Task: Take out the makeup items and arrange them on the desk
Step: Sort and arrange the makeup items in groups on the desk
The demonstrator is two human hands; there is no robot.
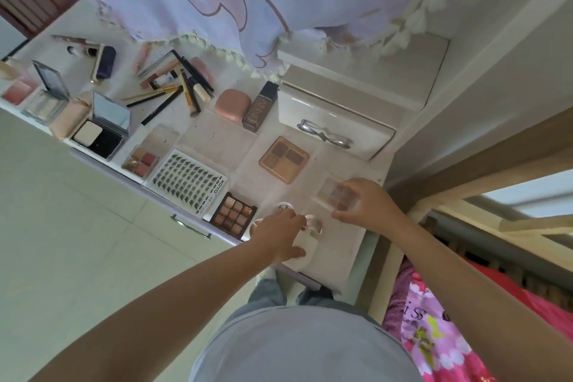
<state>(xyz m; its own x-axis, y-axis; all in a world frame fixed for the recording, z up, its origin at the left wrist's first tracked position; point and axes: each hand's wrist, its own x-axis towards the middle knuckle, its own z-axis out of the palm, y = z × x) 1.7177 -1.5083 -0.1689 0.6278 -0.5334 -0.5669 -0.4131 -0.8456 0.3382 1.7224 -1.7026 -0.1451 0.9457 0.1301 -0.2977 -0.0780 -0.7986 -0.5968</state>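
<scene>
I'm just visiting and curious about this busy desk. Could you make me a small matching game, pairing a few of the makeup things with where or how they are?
Things:
1. lash tray
2. clear palette
3. pink case
4. black compact

States:
A. shut, beside a dark bottle
B. lid up, mirror showing
C. held in the right hand
D. flat beside the nine-pan palette

Pairs: 1-D, 2-C, 3-A, 4-B
</scene>
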